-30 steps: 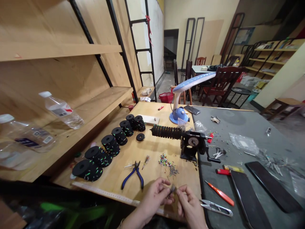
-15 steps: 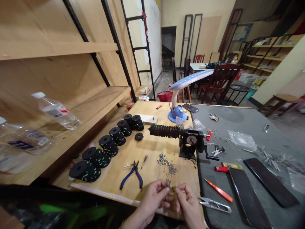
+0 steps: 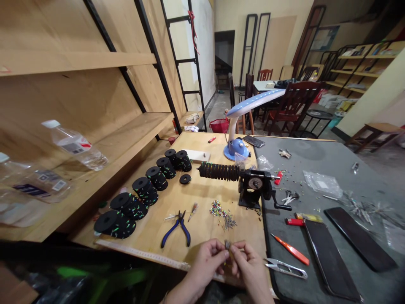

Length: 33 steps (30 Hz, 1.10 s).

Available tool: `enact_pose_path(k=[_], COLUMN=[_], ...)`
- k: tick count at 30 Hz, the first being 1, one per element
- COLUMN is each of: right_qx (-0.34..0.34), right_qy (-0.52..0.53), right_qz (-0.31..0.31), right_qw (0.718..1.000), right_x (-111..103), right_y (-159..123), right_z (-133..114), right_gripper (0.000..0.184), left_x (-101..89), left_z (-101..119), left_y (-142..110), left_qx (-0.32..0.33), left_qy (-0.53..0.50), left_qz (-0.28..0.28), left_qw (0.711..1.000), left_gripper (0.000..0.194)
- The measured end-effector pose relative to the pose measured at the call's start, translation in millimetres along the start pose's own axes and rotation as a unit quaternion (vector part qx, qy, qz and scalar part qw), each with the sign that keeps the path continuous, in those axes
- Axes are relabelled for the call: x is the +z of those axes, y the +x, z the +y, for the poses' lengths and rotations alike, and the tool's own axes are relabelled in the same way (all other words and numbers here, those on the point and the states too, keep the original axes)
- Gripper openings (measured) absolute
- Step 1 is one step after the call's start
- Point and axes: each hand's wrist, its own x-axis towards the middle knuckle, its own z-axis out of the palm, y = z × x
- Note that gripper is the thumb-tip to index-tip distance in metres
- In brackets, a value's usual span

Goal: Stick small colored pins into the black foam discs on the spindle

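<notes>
This looks like a small craft workshop: past the person's fingers, a hand-cranked winding machine stands on a plywood worktable, with coloured beads nearer them, pliers and black spools leftward, thread snips on a dark mat rightward.

Over the wooden worktop, the left hand pinches a bundle of thin grey pieces, and the right hand meets it with bent fingers, its exact hold unclear. Just beyond lie a heap of coloured beads and blue-handled pliers. Farther back stands a black hand-cranked device, with black spools lined up to its left and snips near the right hand.
</notes>
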Motion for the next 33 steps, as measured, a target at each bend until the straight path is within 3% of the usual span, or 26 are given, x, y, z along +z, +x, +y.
enact_pose_path(k=[7,18,25,29,33], right_qx=[-0.009,-0.052,-0.004,0.027,0.034], right_qy=[0.02,-0.024,0.044,0.059,0.03], right_qz=[0.009,0.026,0.012,-0.015,-0.02], right_qw=[1.0,0.998,0.999,0.998,0.999], right_x=[0.2,0.7,-0.3,-1.1,-4.9], right_y=[-0.1,-3.8,-1.7,-1.6,-4.4], right_z=[2.7,-3.3,1.8,6.2,10.3], right_gripper=[0.05,0.046,0.05,0.051,0.054], left_x=[2.4,6.3,10.2,9.6,3.7], left_z=[0.1,-6.6,-0.8,-1.5,-7.9], left_y=[-2.9,-0.7,-5.9,-5.5,-3.3], left_qx=[0.015,0.047,-0.024,-0.028,-0.03], left_qy=[0.007,0.043,-0.088,-0.074,-0.057], left_qz=[-0.011,0.02,-0.015,-0.031,-0.006], left_qw=[1.0,0.998,0.996,0.996,0.998], left_gripper=[0.038,0.036,0.037,0.039,0.041])
